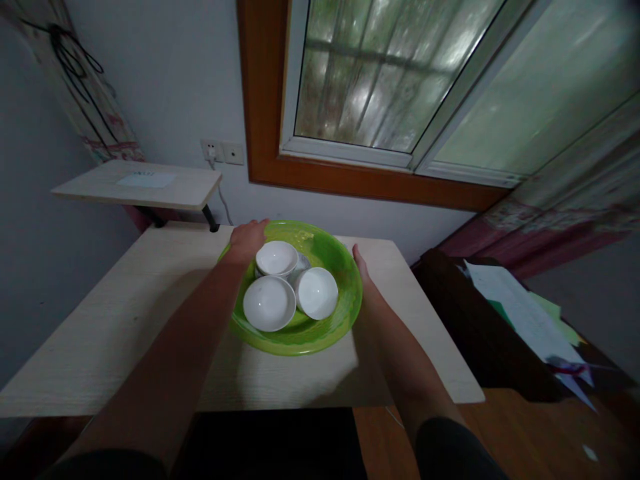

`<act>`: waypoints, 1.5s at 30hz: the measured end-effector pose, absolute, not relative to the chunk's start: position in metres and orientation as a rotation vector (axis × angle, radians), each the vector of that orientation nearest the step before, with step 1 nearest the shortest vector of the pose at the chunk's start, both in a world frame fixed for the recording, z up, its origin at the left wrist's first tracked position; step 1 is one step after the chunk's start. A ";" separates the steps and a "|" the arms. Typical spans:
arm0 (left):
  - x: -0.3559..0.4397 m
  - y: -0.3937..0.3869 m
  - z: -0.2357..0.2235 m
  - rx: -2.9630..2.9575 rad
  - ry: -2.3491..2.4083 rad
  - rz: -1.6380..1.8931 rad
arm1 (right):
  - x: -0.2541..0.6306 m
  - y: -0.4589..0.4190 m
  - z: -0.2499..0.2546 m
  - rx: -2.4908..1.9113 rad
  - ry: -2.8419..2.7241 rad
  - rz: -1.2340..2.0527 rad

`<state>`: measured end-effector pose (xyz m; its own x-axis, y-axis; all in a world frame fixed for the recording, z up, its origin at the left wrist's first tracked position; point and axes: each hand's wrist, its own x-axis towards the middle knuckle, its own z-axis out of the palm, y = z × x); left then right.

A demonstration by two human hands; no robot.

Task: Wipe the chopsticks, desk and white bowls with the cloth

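A round green plastic basin point(300, 346) is over the wooden table, with several small white bowls inside. One white bowl point(270, 304) faces up at the front left, another point(318, 293) leans at the right, and a third point(277, 258) sits behind them, seemingly stacked on more. My left hand point(249, 239) grips the basin's far left rim, its fingers curled at the edge. Against the right side is my right hand point(363, 268), thumb raised by the rim and the other fingers hidden. Whether the basin touches the table is unclear.
The pale wooden table point(100, 320) carries a small raised shelf point(190, 189) at its back left, with a paper point(147, 179) on it. A wall socket point(212, 150) with a plugged cable is behind. Papers point(520, 310) lie on a dark surface at right, below the window.
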<state>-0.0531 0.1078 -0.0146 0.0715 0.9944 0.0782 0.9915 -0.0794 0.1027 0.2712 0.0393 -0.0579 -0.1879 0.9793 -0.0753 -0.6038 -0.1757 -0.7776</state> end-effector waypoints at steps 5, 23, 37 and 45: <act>-0.053 0.106 -0.013 2.283 2.112 0.200 | 0.256 0.041 -0.047 -0.691 -0.721 1.665; -0.050 0.105 -0.015 2.296 2.144 0.224 | 0.268 0.026 -0.052 -0.711 -0.760 1.728; -0.051 0.108 -0.018 2.267 2.150 0.230 | 0.334 -0.015 -0.109 -0.817 -0.688 1.782; -0.054 0.109 -0.017 2.297 2.138 0.173 | 0.321 -0.010 -0.102 -0.804 -0.553 1.731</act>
